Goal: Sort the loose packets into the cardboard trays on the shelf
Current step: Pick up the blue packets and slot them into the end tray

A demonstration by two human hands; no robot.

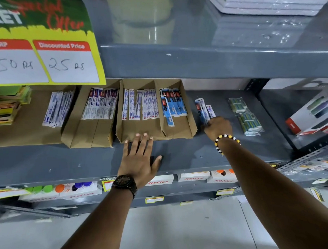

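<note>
Two cardboard trays stand on the grey shelf (179, 155). The right tray (192, 127) holds white packets (139, 104) in its left slot and blue packets (172, 105) in its right slot. The left tray (88, 135) holds white-and-purple packets (100, 105). My left hand (138, 157) lies flat with fingers spread on the shelf, fingertips touching the right tray's front edge. My right hand (217, 126), with a bead bracelet at the wrist, is closed on the near ends of a small bunch of loose blue and white packets (204, 109) lying right of the tray.
A flat cardboard sheet (26, 122) at left carries more white packets (57, 108). Green plastic-wrapped packs (246, 115) lie right of my right hand. A price sign (44, 60) hangs over the upper left. The upper shelf edge (213, 62) overhangs the trays. Boxes (313, 116) stand at far right.
</note>
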